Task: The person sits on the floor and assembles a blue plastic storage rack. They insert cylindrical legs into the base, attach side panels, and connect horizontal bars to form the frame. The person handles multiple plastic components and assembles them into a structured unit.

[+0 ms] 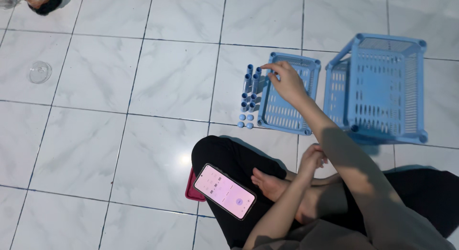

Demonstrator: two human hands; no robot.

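Right hand (288, 82) is reaching forward with the arm fully extended, its grip pinching lightly on the top of one blue tube among the blue tubes (250, 87) lying on the floor just left of the flat blue basket tray (287, 114). Left hand (311, 159) is resting loosely curled near my crossed legs, holding nothing. Small blue caps (245, 121) are sitting just below the tubes. An assembled blue basket rack (382, 87) is standing to the right, apart from the tray. A phone (224, 191) is lying on my knee. White marble-patterned floor tiles (119, 135) are carrying everything; a clear lid (39, 71) is lying far left.
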